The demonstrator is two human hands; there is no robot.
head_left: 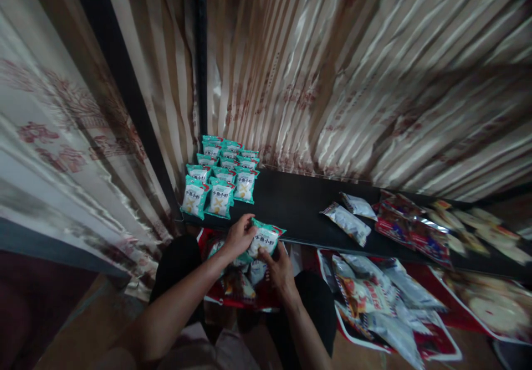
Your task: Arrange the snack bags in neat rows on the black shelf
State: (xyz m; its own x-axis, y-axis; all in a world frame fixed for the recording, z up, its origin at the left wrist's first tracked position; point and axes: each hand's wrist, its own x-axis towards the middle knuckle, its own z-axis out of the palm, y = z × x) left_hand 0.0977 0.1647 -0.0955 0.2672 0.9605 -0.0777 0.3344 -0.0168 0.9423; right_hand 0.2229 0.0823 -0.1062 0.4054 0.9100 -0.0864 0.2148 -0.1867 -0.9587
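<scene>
Snack bag [265,241] at the frame's centre, above the red basket [220,302]: my left hand [239,236] pinches its left edge, my right hand [281,270] its lower right, perhaps to hold the printed front upright. Just beyond runs the black shelf [291,201]. Upper left of it, green bags [220,197] stand in rows, probably for facing outward; sideways room lies rightward, before the silver bags [347,223].

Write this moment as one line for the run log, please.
left hand: gripping teal-white snack packet | right hand: gripping same packet | packet: over red basket | black shelf: matching packets grouped at left end
</scene>
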